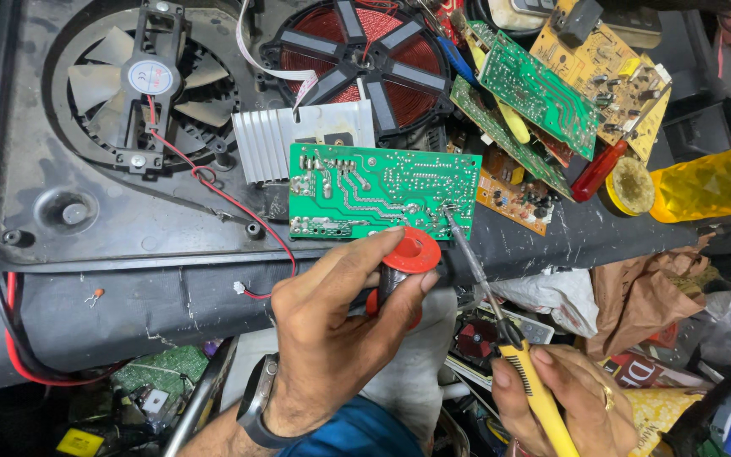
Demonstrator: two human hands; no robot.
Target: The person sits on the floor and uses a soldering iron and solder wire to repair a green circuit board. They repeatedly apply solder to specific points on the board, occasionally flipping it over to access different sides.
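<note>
the left hand (332,326) is curled around a red solder spool (405,262), thumb on one side and fingers wrapped over its top rim, gripping it just below the green circuit board (382,190). the right hand (564,393) is closed in a pen-like grip on the yellow handle of a soldering iron (501,326), whose metal tip reaches up to touch the board's lower right corner (solder side facing up). the board lies on the black appliance base (35,203), beside a finned heatsink (268,144), with a fan (150,80) to the left and a copper coil (357,51) above. more circuit boards (539,89) are heaped to the right.
</note>
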